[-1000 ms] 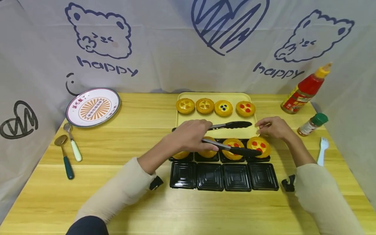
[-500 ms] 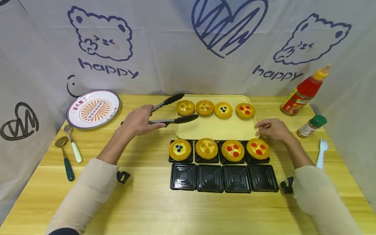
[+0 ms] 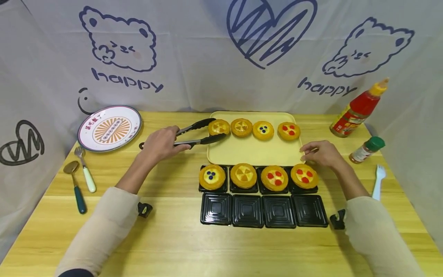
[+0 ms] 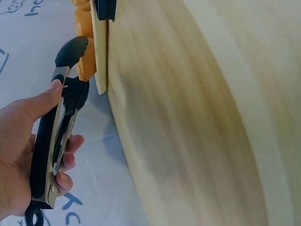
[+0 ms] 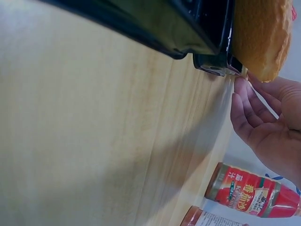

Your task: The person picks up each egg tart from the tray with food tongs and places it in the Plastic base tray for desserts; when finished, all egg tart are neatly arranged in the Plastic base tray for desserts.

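Observation:
My left hand [image 3: 162, 142] grips a pair of black-and-steel tongs [image 4: 44, 141]. The tongs' spread tips stand on either side of the leftmost tart [image 3: 219, 127], one behind it and one in front. That tart lies on a pale yellow tray [image 3: 256, 151] in a row with an orange-wedge tart [image 3: 241, 127], a blueberry tart [image 3: 263, 130] and a red-topped tart [image 3: 288, 131]. With thumb and fingers, my right hand [image 3: 320, 151] pinches the tray's right edge. In the right wrist view, a tart [image 5: 261, 40] partly hides the fingertips.
Before the tray, a black segmented container [image 3: 247, 209] holds several tarts in its back row. Left are a plate [image 3: 112, 128], a fork [image 3: 86, 169] and a spoon [image 3: 77, 186]. Right stand a ketchup bottle [image 3: 360, 109] and a green-capped shaker [image 3: 367, 149], near a pale blue fork [image 3: 378, 181].
My left hand has drawn back left with the tongs from over the black container. Their tips have then come down around the leftmost tart. My right hand has stayed at the tray edge.

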`<action>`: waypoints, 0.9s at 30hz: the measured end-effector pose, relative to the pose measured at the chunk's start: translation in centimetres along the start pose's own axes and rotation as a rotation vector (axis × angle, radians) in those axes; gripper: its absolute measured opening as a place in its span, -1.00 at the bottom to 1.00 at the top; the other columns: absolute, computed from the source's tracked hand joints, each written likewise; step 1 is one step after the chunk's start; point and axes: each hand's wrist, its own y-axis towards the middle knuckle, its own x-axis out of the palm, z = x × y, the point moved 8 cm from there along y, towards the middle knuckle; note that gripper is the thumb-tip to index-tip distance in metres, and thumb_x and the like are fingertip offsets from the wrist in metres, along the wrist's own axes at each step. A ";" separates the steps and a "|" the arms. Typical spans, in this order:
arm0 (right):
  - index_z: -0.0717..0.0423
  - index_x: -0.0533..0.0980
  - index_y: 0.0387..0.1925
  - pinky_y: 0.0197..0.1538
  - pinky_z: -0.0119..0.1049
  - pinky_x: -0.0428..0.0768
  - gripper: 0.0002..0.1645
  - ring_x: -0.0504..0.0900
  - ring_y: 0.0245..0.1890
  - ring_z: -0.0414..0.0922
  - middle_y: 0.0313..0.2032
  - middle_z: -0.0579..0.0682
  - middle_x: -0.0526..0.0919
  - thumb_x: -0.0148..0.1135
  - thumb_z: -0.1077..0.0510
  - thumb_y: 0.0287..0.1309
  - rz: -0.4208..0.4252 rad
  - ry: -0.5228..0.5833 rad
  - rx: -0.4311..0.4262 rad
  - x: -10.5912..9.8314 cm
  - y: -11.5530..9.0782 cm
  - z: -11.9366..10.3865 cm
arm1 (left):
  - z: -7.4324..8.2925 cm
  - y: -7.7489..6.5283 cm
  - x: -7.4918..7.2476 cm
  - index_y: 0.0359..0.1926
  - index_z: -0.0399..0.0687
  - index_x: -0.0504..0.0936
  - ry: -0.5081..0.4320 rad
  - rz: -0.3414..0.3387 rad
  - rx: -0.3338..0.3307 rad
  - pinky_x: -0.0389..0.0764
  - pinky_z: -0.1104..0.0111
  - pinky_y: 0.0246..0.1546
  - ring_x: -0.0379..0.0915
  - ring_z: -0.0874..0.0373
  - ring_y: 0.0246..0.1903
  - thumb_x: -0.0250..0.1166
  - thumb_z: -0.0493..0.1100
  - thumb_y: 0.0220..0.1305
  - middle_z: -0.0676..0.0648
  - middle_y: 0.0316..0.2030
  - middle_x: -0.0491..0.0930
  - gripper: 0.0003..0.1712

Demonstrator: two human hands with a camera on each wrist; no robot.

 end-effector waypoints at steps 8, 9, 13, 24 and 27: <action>0.32 0.57 -0.09 -0.34 -0.37 0.48 -0.59 0.57 -0.27 0.02 -0.24 0.22 0.61 0.36 0.13 0.08 0.001 0.005 0.004 0.0 0.1 0.1 | 0.6 -3.5 -2.4 0.00 -0.25 0.49 -0.077 0.057 0.083 0.51 0.16 -0.36 0.50 -0.02 -0.37 0.36 0.23 0.07 -0.19 -0.27 0.61 -0.30; 0.31 0.57 -0.09 -0.33 -0.37 0.48 -0.59 0.57 -0.27 0.02 -0.24 0.22 0.61 0.36 0.12 0.08 0.000 0.005 0.003 0.0 0.1 0.1 | 0.8 -4.2 -2.7 0.00 -0.25 0.49 -0.081 0.068 0.098 0.49 0.17 -0.37 0.48 0.00 -0.39 0.37 0.22 0.06 -0.17 -0.30 0.60 -0.30; 0.31 0.57 -0.08 -0.33 -0.37 0.49 -0.58 0.58 -0.26 0.03 -0.24 0.22 0.62 0.35 0.11 0.09 -0.006 0.004 -0.006 0.0 0.0 0.2 | 2.0 -7.2 -4.0 -0.02 -0.21 0.51 -0.068 0.105 0.168 0.44 0.22 -0.44 0.42 0.07 -0.45 0.42 0.19 0.01 -0.10 -0.33 0.57 -0.32; 0.30 0.57 -0.07 -0.33 -0.37 0.50 -0.57 0.59 -0.25 0.03 -0.23 0.20 0.62 0.35 0.08 0.10 -0.020 -0.008 -0.008 0.0 0.0 0.2 | 3.4 -14.3 -3.3 0.05 -0.07 0.54 -0.087 -0.046 0.306 0.37 0.48 -0.52 0.31 0.39 -0.51 0.43 0.24 -0.05 0.06 -0.26 0.62 -0.28; 0.30 0.57 -0.07 -0.32 -0.37 0.50 -0.57 0.60 -0.23 0.05 -0.23 0.21 0.62 0.35 0.08 0.10 -0.023 -0.009 -0.011 0.1 0.1 0.1 | 3.0 -15.3 -2.6 0.03 -0.06 0.56 -0.095 -0.078 0.300 0.35 0.48 -0.52 0.28 0.41 -0.52 0.44 0.24 -0.07 0.08 -0.25 0.63 -0.30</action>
